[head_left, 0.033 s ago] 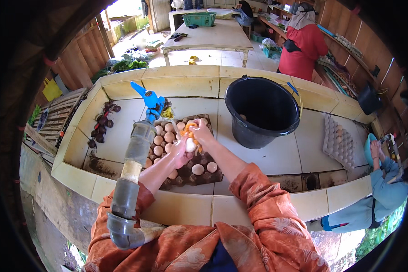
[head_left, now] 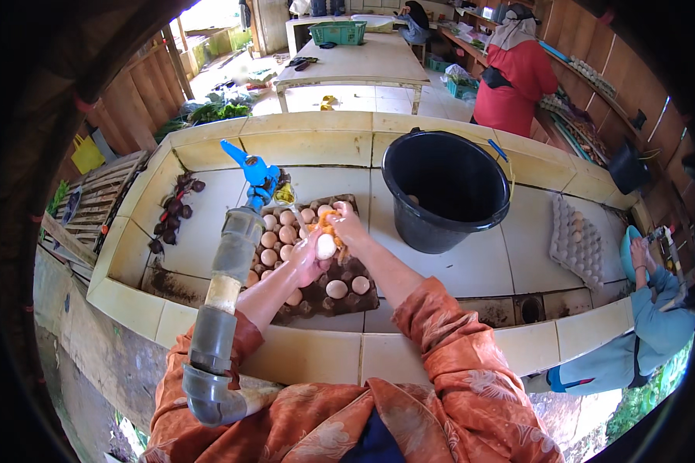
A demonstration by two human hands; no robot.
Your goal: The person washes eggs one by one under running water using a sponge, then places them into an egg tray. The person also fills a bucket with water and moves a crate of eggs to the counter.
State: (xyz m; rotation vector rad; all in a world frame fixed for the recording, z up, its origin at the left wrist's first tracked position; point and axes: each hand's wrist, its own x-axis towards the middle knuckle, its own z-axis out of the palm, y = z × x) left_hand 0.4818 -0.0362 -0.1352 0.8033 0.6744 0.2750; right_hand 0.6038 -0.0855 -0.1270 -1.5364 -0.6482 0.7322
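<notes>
My left hand (head_left: 309, 265) is closed around a pale egg (head_left: 327, 247), held above a brown egg tray (head_left: 320, 299). Against the egg's upper side, my right hand (head_left: 347, 225) grips an orange mesh scrubber (head_left: 327, 224); its fingertips are partly hidden. Several brown eggs (head_left: 287, 234) sit in the tray under and around my hands, with vacant cups toward its near right part. Just left of my hands stands a tap with a blue handle (head_left: 261, 176) on a grey pipe (head_left: 235, 239). Water appears to run from its spout toward the egg.
A black bucket (head_left: 440, 224) stands right of the tray in the tiled basin (head_left: 347, 123). Farther right lies a grey egg tray (head_left: 578, 245) with a few eggs. Dark round produce (head_left: 174, 212) lies at left. Another person's hands (head_left: 641, 255) work over a turquoise bowl (head_left: 632, 241).
My hands and the egg have shifted very slightly, with the scrubber still at the egg. Nothing has been taken up or let go.
</notes>
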